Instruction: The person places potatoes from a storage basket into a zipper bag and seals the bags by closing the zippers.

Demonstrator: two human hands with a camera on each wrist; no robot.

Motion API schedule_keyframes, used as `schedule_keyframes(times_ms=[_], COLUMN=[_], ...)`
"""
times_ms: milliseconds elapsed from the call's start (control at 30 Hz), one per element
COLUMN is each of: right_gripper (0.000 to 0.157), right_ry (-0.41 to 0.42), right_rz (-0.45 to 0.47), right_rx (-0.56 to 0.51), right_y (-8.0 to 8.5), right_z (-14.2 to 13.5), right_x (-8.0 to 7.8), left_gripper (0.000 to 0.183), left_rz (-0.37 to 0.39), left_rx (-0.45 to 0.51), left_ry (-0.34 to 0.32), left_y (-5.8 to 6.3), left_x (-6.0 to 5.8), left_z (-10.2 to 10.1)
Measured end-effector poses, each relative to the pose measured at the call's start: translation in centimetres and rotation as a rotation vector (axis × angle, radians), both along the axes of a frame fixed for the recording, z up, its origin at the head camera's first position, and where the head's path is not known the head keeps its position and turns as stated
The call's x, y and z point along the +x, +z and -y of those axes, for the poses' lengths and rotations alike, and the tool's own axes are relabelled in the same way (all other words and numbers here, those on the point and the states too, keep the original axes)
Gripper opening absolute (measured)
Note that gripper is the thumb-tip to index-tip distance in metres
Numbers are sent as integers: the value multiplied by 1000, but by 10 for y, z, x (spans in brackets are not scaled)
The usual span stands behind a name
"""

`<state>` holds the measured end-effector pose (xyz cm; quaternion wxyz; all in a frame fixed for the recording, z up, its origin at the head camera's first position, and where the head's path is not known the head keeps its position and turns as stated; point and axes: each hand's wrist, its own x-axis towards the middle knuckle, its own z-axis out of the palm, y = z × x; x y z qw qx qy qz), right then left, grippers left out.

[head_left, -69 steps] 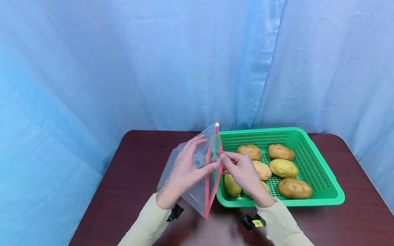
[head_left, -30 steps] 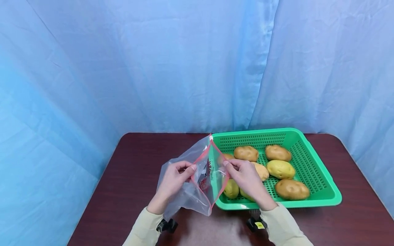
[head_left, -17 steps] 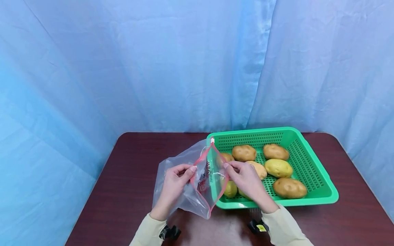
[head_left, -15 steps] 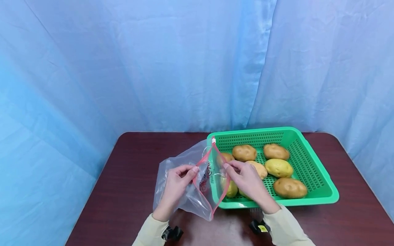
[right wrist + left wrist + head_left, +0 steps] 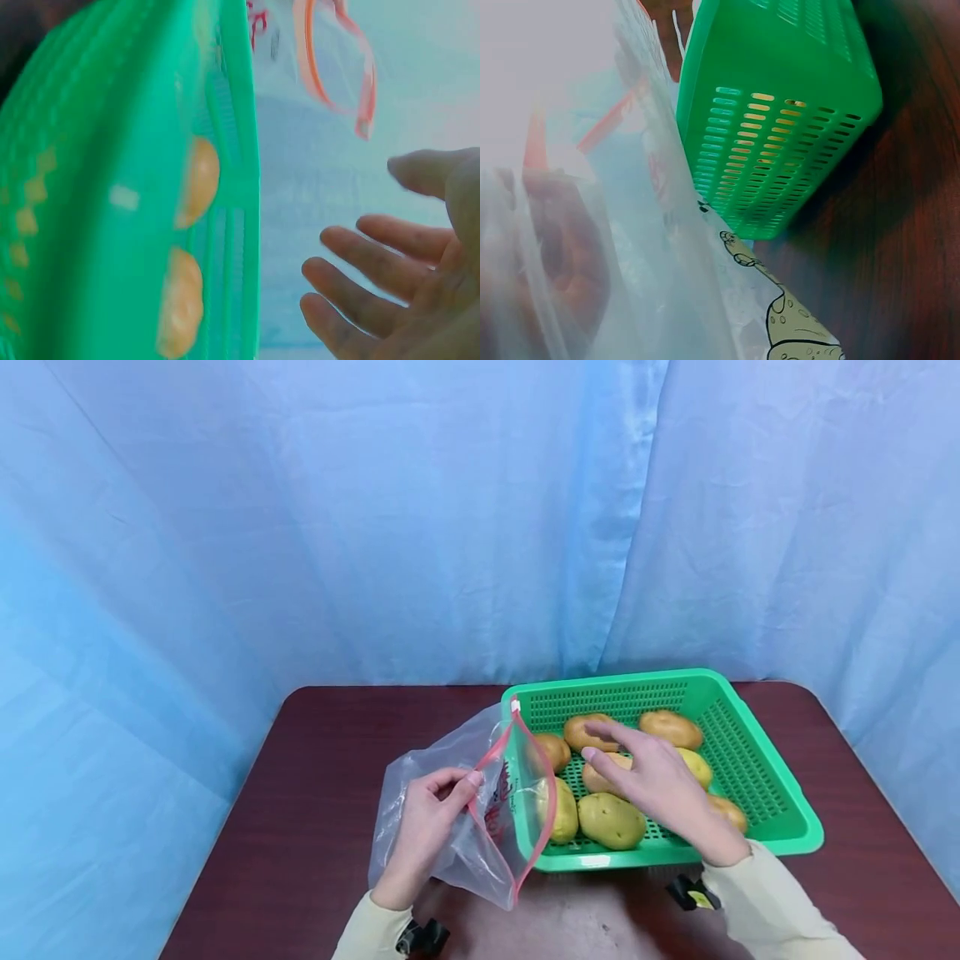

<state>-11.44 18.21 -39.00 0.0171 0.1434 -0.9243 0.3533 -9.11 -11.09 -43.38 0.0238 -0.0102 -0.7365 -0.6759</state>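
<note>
My left hand (image 5: 431, 814) pinches the pink rim of a clear zip bag (image 5: 457, 852) between thumb and fingers. The bag's mouth gapes to the right, its white slider at the top, its far rim hanging over the basket's left edge. My right hand (image 5: 663, 777) is over the green basket (image 5: 787, 785), fingers spread and holding nothing. Beneath and around it lie several potatoes, among them a yellow-green potato (image 5: 611, 821) at the front and a brown potato (image 5: 670, 728) at the back. In the right wrist view the right hand (image 5: 397, 277) shows its fingers apart.
The basket stands on a dark red-brown table (image 5: 315, 760), right of the middle. Blue curtain (image 5: 420, 510) hangs behind the table's far edge. A black wrist camera (image 5: 423, 937) is strapped under each sleeve.
My right hand has let go of the bag's right rim and moved right over the potatoes, fingers spreading. The left hand keeps its pinch on the other rim, nearly in place.
</note>
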Motion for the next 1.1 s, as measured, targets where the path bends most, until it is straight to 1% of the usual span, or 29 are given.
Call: schedule_keyframes(times_ms=[167, 233, 400, 600, 733, 967, 1100], right_gripper=[51, 53, 65, 82, 90, 91, 86], right_ry=[86, 114, 164, 244, 270, 276, 268], right_rz=[-10, -5, 48, 117, 150, 197, 233], right_rx=[48, 61, 105, 108, 124, 170, 157], right_y=[11, 14, 13, 6, -1, -13, -22], right_z=[-17, -23, -31, -36, -37, -35, -36], right_x=[-16, -22, -42, -61, -71, -86, -92], left_gripper=[15, 16, 17, 17, 17, 15, 15], left_rz=[0, 3, 12, 29, 34, 25, 26], left_rx=[-1, -3, 7, 0, -27, -32, -39], left_ry=[-18, -15, 0, 6, -2, -2, -1], left_y=[1, 1, 1, 0, 0, 3, 3], left_x=[-1, -2, -1, 3, 4, 1, 1], left_z=[2, 3, 6, 10, 12, 14, 16])
